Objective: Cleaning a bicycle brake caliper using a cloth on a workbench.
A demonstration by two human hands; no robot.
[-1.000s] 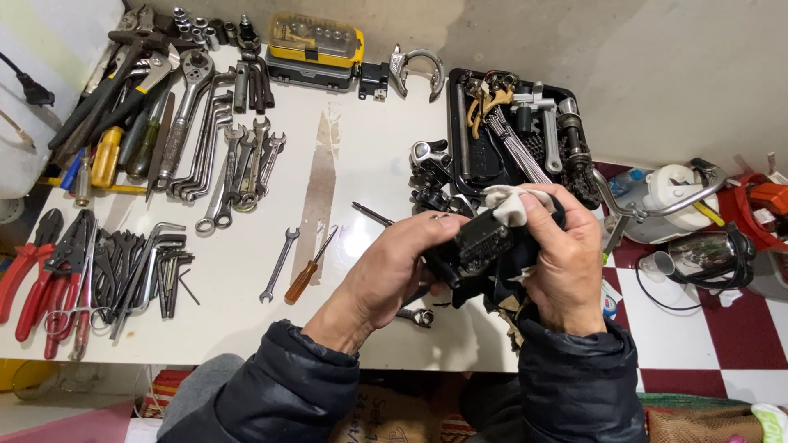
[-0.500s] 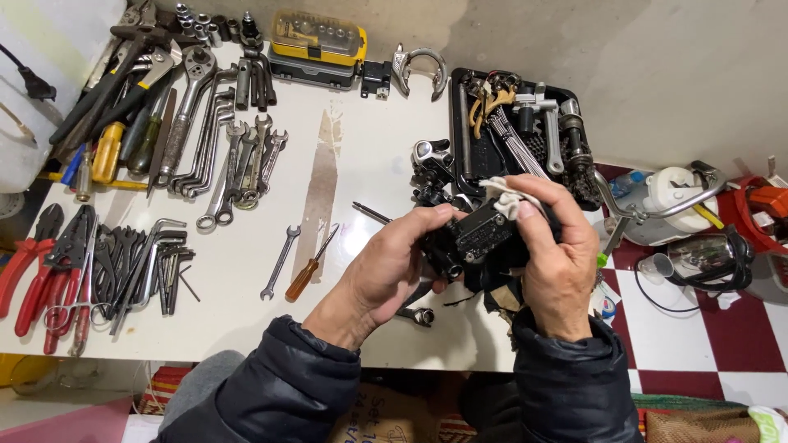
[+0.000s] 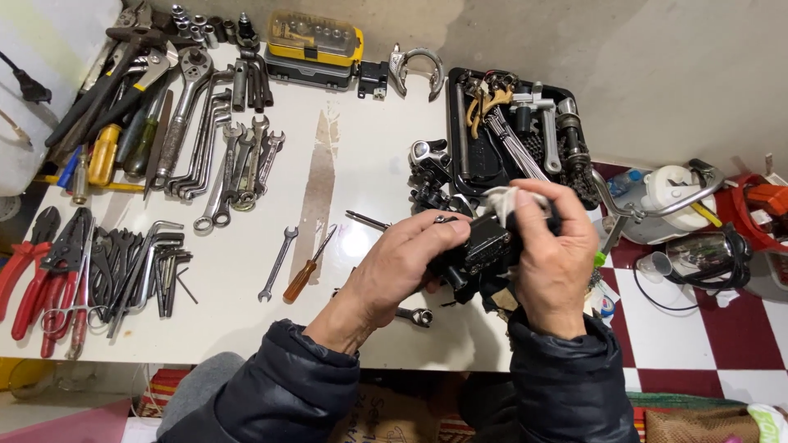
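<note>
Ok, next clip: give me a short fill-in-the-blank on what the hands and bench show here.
1. Both hands grip a ____ metal part.
2. The right hand also presses a white ____ against the part.
3. The screwdriver on the table has an ____ handle.
4. The pliers at the table's left edge have ____ handles.

Missing words: black; cloth; orange; red
</note>
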